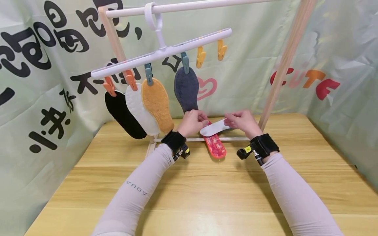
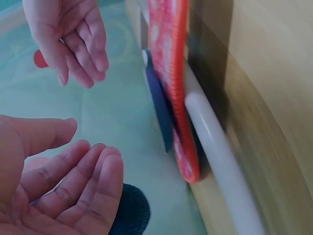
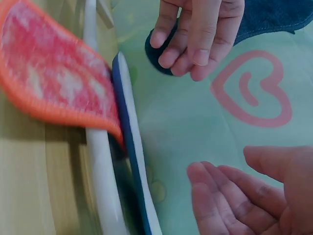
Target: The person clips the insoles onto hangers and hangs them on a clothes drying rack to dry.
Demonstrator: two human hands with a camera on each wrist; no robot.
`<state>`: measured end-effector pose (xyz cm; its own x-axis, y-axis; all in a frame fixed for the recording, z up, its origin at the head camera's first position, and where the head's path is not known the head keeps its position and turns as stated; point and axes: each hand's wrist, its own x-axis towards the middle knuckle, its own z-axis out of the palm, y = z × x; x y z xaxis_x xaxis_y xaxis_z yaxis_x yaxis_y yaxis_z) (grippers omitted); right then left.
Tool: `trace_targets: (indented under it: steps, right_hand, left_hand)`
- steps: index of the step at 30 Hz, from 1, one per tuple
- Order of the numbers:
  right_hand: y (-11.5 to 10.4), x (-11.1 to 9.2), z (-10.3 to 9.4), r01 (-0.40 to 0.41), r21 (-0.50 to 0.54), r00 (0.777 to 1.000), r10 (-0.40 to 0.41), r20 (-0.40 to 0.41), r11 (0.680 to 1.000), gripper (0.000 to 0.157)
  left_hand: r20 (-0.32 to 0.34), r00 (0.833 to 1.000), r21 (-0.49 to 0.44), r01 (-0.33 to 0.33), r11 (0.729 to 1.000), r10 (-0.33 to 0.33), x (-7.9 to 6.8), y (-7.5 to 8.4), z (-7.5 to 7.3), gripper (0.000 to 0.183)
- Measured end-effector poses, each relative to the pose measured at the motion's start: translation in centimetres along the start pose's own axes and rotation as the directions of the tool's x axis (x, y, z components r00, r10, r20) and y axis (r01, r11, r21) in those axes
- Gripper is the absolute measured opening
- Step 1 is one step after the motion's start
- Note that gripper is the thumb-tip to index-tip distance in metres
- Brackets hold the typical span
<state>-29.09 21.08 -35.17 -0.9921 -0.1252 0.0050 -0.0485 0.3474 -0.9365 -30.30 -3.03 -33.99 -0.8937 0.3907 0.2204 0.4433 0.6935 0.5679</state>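
Observation:
My left hand (image 1: 192,123) hovers in front of the lower end of a hanging dark grey insole (image 1: 186,87), fingers relaxed and holding nothing. Opposite it, my right hand (image 1: 243,123) is likewise empty with loosely bent fingers. Below and between them, a red patterned insole with an orange edge (image 1: 216,147) rests over the rack's low white bar (image 1: 195,139). Another insole, white on the side facing up (image 1: 214,128), lies across the red one; the right wrist view shows its other side as dark blue (image 3: 126,110). Part of it is hidden behind my right hand.
A white hanger (image 1: 162,52) hangs tilted from the rack's top rod (image 1: 195,6). Clips hold a black insole (image 1: 124,114), a white one (image 1: 140,109) and an orange one (image 1: 156,105). Two yellow clips (image 1: 200,57) hold nothing. A wooden post (image 1: 286,62) rises at right.

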Motion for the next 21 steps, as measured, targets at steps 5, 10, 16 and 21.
trace_targets:
  steps: [5,10,16,21]
  right_hand:
    - [0.9,0.8,-0.3,-0.045,-0.045,0.998,0.046,0.042,0.998,0.052]
    - [1.2,1.6,-0.2,-0.095,-0.08,0.993,0.1,0.066,0.992,0.049]
    - [1.5,2.1,-0.2,-0.144,-0.186,0.986,0.157,0.059,0.972,0.046]
    - [2.4,2.7,-0.2,-0.179,-0.208,0.977,0.199,0.077,0.962,0.045]
  left_hand:
    - [0.016,0.999,0.052,0.044,0.998,-0.044,0.6,-0.3,0.7,0.014]
    - [0.019,0.997,0.106,0.074,0.992,-0.076,1.2,-0.7,1.5,0.015]
    - [0.038,0.99,0.146,0.127,0.981,-0.134,1.5,-1.1,2.2,0.017]
    - [0.07,0.983,0.161,0.155,0.975,-0.168,1.7,-1.5,2.7,0.019]
